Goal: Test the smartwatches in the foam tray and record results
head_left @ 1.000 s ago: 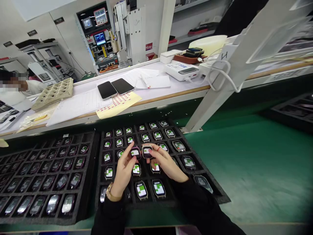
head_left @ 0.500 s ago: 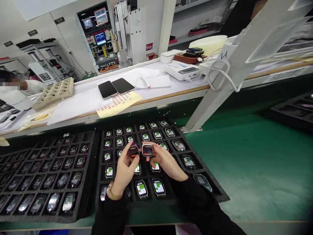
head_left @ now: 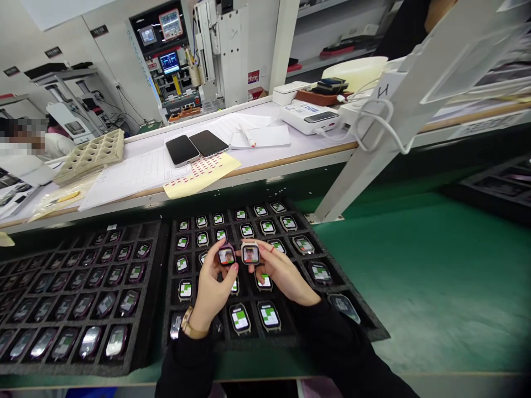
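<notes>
My left hand is closed on a purple-framed smartwatch, thumb at its lower edge and fingers at the upper left. Close beside it, a silver-framed smartwatch is held in my right hand. Both faces point up at me, and their screens show a picture. Beneath my hands lies a black foam tray whose compartments hold several strapless smartwatches, such as a lit watch with a green and white screen. My hands hide some of the middle compartments.
A second black foam tray with several darker watches lies on the left. Behind, a raised shelf carries two phones, papers, a pen and a white device. A slanted white post rises at right. Another person sits far left.
The two held watches' screens have gone from dark with coloured patches to a brighter picture. Both hands have stayed nearly in place.
</notes>
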The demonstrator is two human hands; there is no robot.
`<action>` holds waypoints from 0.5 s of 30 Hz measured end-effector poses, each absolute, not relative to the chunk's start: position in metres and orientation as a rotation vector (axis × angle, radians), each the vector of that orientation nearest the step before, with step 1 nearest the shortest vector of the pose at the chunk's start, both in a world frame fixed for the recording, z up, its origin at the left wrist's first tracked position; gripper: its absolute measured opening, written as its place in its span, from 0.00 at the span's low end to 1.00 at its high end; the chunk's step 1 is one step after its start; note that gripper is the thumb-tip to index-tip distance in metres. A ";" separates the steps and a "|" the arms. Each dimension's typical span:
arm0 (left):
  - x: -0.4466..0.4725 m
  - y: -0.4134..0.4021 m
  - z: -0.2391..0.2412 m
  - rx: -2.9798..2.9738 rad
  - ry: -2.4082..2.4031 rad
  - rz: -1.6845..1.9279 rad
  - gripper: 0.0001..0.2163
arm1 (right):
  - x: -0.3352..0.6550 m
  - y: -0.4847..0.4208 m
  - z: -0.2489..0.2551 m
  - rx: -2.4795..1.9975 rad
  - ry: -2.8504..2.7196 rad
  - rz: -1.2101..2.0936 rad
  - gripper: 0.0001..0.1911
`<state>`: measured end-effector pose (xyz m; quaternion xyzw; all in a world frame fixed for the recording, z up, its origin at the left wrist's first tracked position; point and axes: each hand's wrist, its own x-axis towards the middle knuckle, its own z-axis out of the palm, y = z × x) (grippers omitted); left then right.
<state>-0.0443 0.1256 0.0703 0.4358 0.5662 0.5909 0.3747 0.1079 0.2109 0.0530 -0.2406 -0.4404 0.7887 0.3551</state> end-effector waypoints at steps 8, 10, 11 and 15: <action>-0.046 0.124 0.067 1.143 1.451 1.521 0.25 | 0.110 0.208 0.059 -0.595 -1.309 1.986 0.31; -0.047 0.125 0.064 1.150 1.456 1.527 0.23 | 0.109 0.208 0.060 -0.597 -1.349 1.969 0.33; -0.048 0.125 0.063 1.152 1.463 1.527 0.23 | 0.109 0.207 0.060 -0.602 -1.359 1.965 0.33; -0.049 0.125 0.060 1.158 1.490 1.517 0.22 | 0.109 0.207 0.059 -0.601 -1.375 1.950 0.33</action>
